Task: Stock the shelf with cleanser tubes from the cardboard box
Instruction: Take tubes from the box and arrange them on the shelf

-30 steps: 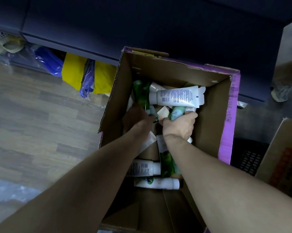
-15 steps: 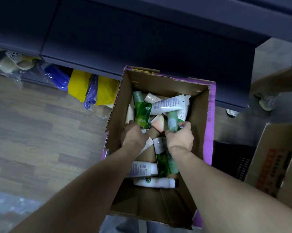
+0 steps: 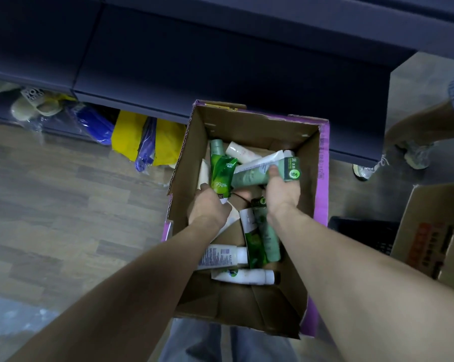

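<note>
An open cardboard box [image 3: 309, 205] with purple outer sides stands on the floor in front of a dark shelf unit [image 3: 220, 64]. Several green and white cleanser tubes lie loose inside. My left hand [image 3: 209, 205] grips the lower end of a bright green tube [image 3: 222, 173] that points up. My right hand [image 3: 282, 192] holds a bundle of tubes, a pale green tube [image 3: 249, 176] and a dark green one [image 3: 291, 167], lifted above the pile. More tubes lie near the box's front, among them a white tube [image 3: 243, 276].
Yellow and blue plastic packs [image 3: 132, 134] and a slipper [image 3: 35, 105] lie under the shelf at left. Another person's leg and shoes [image 3: 414, 150] are at right. A second cardboard box [image 3: 435, 231] and a black crate [image 3: 361, 233] stand at right. Wood floor spreads left.
The view has pulled back from the box. Both hands have risen out of the pile, the left with the bright green tube, the right with its bundle of tubes.
</note>
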A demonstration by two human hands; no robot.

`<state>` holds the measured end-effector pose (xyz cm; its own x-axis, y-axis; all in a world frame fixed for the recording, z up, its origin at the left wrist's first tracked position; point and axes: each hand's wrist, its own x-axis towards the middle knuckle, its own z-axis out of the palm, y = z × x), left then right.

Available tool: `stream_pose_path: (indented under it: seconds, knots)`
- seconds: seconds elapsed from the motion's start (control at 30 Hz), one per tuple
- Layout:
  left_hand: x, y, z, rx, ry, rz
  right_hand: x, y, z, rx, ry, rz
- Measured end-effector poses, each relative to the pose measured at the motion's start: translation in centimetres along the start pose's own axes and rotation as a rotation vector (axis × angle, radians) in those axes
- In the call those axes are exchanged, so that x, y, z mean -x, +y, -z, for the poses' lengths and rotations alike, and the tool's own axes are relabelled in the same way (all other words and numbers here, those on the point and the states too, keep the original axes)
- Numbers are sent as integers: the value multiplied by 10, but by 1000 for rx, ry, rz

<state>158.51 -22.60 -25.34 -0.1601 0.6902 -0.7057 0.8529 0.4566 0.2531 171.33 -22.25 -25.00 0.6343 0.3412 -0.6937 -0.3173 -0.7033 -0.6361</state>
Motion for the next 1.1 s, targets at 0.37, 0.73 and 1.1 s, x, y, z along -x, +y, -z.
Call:
stream_pose_path:
  seconds: [0.37,0.73,1.1]
  knots:
    - [-1,-13,2,21,-19,61,-12,-11,11,-536,-264,-409]
    - [0,-12,2,95,-90,72,-2,-4,-3,-107,-232,-336]
    - [4,-12,0,95,-57,40,9,2,8,654,-255,-43]
